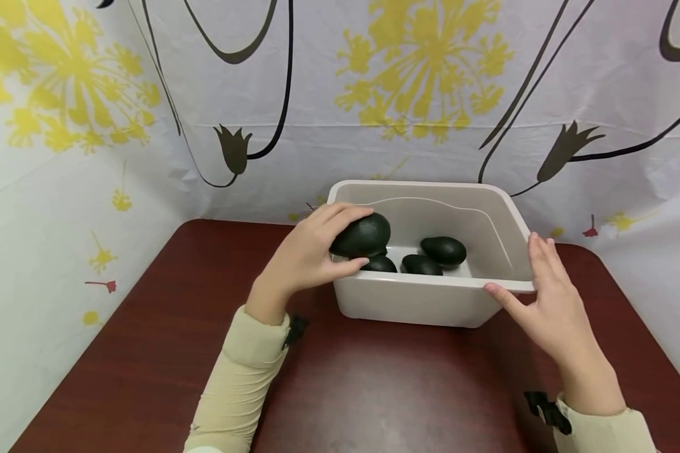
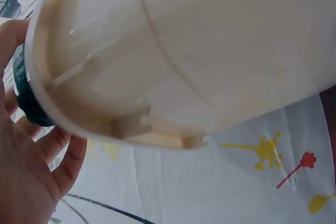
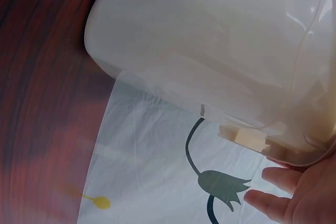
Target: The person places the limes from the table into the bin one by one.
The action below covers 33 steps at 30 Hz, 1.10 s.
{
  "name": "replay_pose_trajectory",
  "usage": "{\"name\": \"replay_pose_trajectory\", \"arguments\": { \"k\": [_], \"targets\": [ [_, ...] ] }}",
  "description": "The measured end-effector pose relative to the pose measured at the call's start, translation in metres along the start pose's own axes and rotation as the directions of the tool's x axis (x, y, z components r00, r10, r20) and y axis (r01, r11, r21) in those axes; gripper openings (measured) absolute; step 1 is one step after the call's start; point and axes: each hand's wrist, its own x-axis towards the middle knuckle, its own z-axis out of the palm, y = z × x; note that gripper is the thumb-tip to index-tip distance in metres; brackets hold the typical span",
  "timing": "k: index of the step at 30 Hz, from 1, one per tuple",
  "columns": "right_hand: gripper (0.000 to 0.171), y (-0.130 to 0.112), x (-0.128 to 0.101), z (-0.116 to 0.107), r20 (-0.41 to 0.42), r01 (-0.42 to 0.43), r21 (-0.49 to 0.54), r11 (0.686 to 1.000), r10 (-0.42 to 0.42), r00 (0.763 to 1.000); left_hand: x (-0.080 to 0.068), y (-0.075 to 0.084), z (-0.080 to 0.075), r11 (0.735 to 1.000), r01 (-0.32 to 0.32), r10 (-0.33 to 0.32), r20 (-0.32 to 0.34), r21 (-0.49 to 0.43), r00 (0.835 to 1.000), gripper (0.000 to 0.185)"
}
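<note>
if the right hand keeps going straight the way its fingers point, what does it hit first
Probably the white bin: the right hand is open beside its right end, thumb already at the rim's near corner, fingers pointing along the side wall. Depth is unclear, so they may slide past toward the curtain.

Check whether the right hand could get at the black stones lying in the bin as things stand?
Probably yes. The right hand rests open against the bin rim, holding nothing, and the bin's top is uncovered, so the stones inside look reachable from above.

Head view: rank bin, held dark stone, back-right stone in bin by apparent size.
1. Beige plastic bin
2. Dark stone gripped by the left hand
3. Back-right stone; looks only slightly smaller and lies farther away, so 2 versus 3 is unsure.
</note>
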Motion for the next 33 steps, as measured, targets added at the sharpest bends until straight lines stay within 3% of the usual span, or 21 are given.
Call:
{"name": "replay_pose_trajectory", "arguments": {
  "k": [6,11,15,20,25,29,31,33],
  "targets": [
    [0.099,-0.001,0.001,0.001,-0.002,0.007,0.003,1.0,-0.007,1.0,0.005,-0.005,0.006,0.998,0.031,-0.027,0.088,-0.046,0.996,0.066],
    [0.098,0.0,0.001,0.001,-0.006,0.018,0.002,1.0,-0.018,1.0,0.0,-0.007,0.012,0.998,0.048,-0.045,0.11,-0.027,0.993,0.065],
    [0.098,0.002,0.0,0.001,-0.03,0.027,0.016,1.0,-0.026,0.999,-0.008,-0.008,0.013,0.998,0.054,-0.05,0.099,-0.036,0.994,0.058],
    [0.095,0.006,0.003,0.003,-0.097,0.059,0.041,0.997,-0.055,0.994,-0.023,-0.014,0.006,0.992,0.106,-0.101,0.091,-0.063,0.991,0.057],
    [0.092,0.015,0.007,0.0,-0.127,0.162,0.034,0.986,-0.157,0.979,-0.045,-0.027,-0.006,0.984,0.176,-0.177,0.106,0.013,0.979,0.06],
    [0.101,0.035,0.004,-0.01,-0.074,0.195,-0.018,0.981,-0.195,0.978,-0.073,-0.042,-0.024,0.959,0.24,-0.261,0.143,0.148,0.955,0.064],
    [0.107,0.05,0.0,-0.016,-0.026,0.153,-0.066,0.986,-0.155,0.988,-0.089,-0.051,-0.036,0.924,0.302,-0.346,0.171,0.236,0.923,0.068],
    [0.106,0.067,-0.004,-0.023,0.036,0.088,-0.15,0.985,-0.083,0.996,-0.107,-0.063,-0.049,0.874,0.377,-0.445,0.194,0.306,0.875,0.072]
  ]
}}
